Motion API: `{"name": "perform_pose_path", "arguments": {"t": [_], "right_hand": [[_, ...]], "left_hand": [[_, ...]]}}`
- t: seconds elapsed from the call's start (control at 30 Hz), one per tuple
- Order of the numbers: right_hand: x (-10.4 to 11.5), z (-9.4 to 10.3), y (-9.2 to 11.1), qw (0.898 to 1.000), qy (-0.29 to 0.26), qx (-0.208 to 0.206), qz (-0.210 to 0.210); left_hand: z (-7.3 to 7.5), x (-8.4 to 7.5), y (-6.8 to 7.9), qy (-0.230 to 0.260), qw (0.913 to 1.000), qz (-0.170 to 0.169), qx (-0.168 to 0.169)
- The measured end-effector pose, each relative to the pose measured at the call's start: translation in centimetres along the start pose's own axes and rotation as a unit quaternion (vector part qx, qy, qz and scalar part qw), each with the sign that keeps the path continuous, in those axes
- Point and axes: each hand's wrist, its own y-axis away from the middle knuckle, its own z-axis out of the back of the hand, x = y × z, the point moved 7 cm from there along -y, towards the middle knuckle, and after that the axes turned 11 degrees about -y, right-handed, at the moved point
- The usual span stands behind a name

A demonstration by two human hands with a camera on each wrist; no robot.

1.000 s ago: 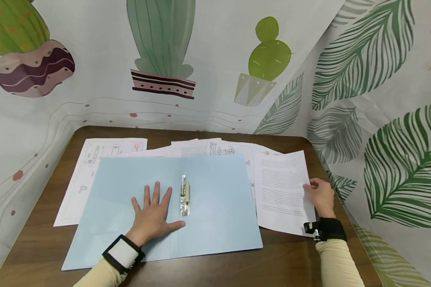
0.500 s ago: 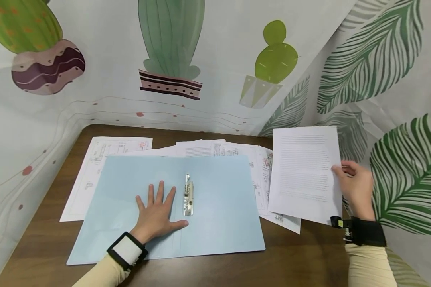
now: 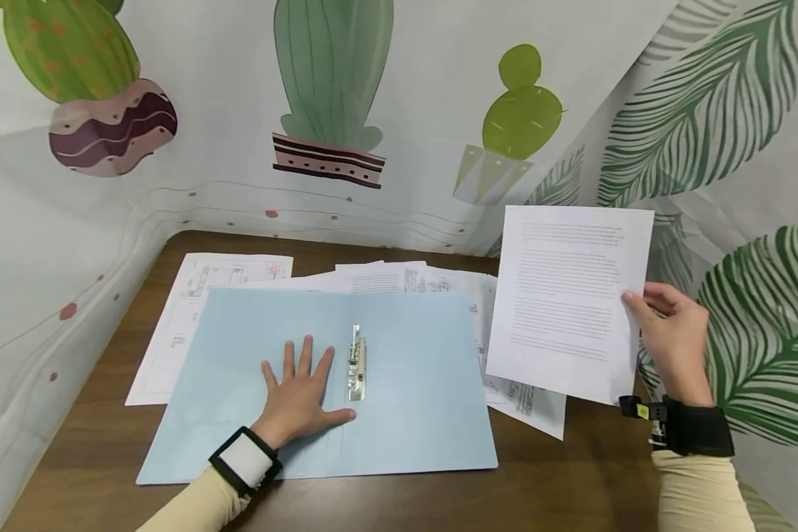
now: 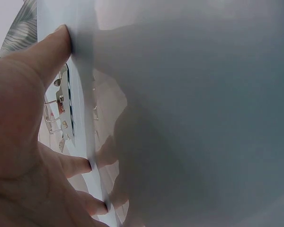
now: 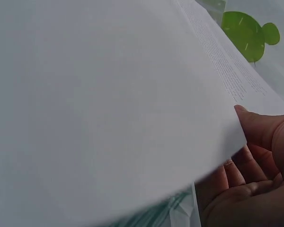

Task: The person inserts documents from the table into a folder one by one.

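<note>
A light blue folder [image 3: 425, 384] lies spread flat, a metal lever clip [image 3: 357, 362] fixed near its middle fold. My left hand [image 3: 297, 405] rests on the folder's left cover, fingers straight and spread, the thumb toward the clip. In the left wrist view the clip [image 4: 64, 111] shows just beyond the thumb. My right hand [image 3: 678, 336] pinches the right edge of a printed sheet of paper [image 3: 565, 310], thumb in front and fingers behind. The sheet is held up at a tilt, and its blank-looking near area fills much of the right wrist view.
Drawing sheets [image 3: 179, 340] stick out from under the folder's left side. More papers [image 3: 386, 277] show along its back edge, and another sheet [image 3: 539, 414] lies at its right, partly behind the raised page. A patterned cloth [image 3: 432, 111] hangs behind and right of the brown table [image 3: 525, 488].
My right hand has lifted the printed sheet up and to the right, off the papers beneath, uncovering another sheet. My left hand has stayed on the folder while the head view shifted slightly.
</note>
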Motion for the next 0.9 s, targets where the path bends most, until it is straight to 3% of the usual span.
{"name": "perform_pose_path", "arguments": {"t": [0.27,0.6,0.9], "right_hand": [[0.1,-2.1,0.0,0.997,-0.07,0.04,-0.014],[0.5,-5.8,0.8,0.991,-0.091,0.093,-0.022],[-0.9,-9.0,2.0,0.983,-0.122,0.132,-0.032]], "left_hand": [[-0.6,0.1,-0.3,-0.002,0.9999,-0.004,0.009],[-0.6,0.3,-0.3,-0.01,0.9998,0.002,0.015],[-0.4,0.1,0.0,0.0,1.0,0.003,-0.002]]}}
